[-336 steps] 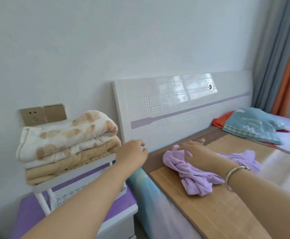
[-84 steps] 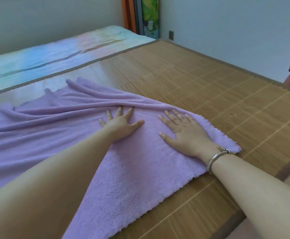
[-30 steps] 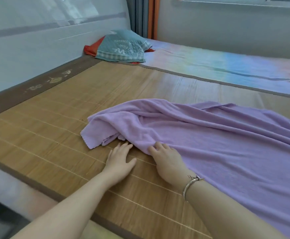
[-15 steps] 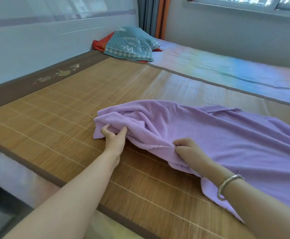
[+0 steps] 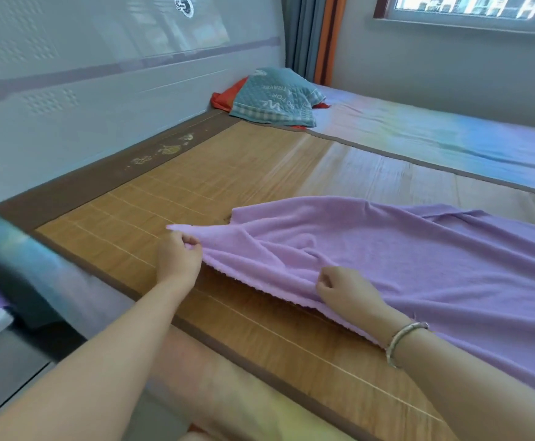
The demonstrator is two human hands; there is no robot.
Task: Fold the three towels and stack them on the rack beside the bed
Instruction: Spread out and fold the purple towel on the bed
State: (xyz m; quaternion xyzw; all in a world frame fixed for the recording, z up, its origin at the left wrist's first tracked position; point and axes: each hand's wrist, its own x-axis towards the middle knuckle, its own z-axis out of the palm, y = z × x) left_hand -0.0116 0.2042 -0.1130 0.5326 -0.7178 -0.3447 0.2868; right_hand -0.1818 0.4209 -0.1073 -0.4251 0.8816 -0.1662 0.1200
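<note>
Towel [image 5: 403,259] corner pulled leftward; left grip [image 5: 178,257], right grip [image 5: 344,291] both pinching its near edge.

A bed [image 5: 450,144] fills most of the view, with a bamboo mat [image 5: 228,173] on it; a glossy white headboard [image 5: 85,74] stands at 10 o'clock; a teal pillow [image 5: 275,97] lies at 12 o'clock on a red cloth [image 5: 225,98]; grey and orange curtains [image 5: 314,36] hang behind; a bright window [image 5: 476,7] at 1 o'clock gives daylight; the wall [image 5: 450,68] beneath is grey.
</note>
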